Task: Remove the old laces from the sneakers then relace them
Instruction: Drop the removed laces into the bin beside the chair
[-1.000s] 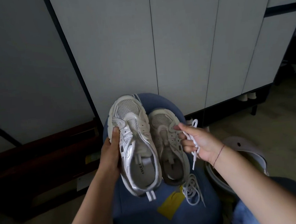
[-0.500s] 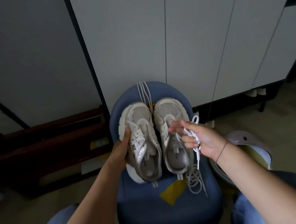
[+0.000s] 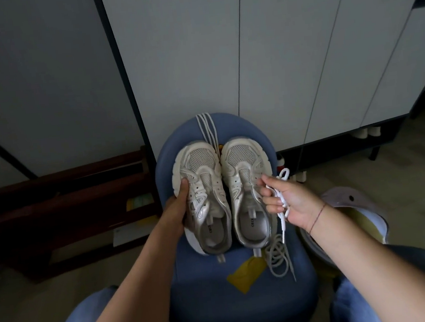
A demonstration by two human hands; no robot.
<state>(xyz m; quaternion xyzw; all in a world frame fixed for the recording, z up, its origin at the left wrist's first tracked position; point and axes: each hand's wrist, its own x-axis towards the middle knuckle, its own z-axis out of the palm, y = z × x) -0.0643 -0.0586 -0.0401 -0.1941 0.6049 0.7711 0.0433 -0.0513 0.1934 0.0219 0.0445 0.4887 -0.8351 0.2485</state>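
Two laceless white-and-silver sneakers lie side by side, toes away from me, on a blue padded stool [image 3: 294,299]. My left hand [image 3: 178,206] grips the outer side of the left sneaker [image 3: 203,188], thumb on its upper. My right hand [image 3: 289,200] holds a bunched white lace [image 3: 282,198] in its curled fingers, fingertips touching the right sneaker [image 3: 244,178]. Another lace [image 3: 279,256] lies coiled on the stool behind the right sneaker's heel. A third lace [image 3: 206,127] runs over the stool's far edge.
A yellow scrap [image 3: 246,272] lies on the stool near me. A round bin with an open lid [image 3: 353,209] stands on the floor to the right. White cabinet doors rise behind; dark wooden furniture [image 3: 61,200] sits left. My knees flank the stool.
My left hand has brought the left sneaker down from mid-air onto the stool beside the right one. The right hand keeps its hold on the lace. The view has tilted.
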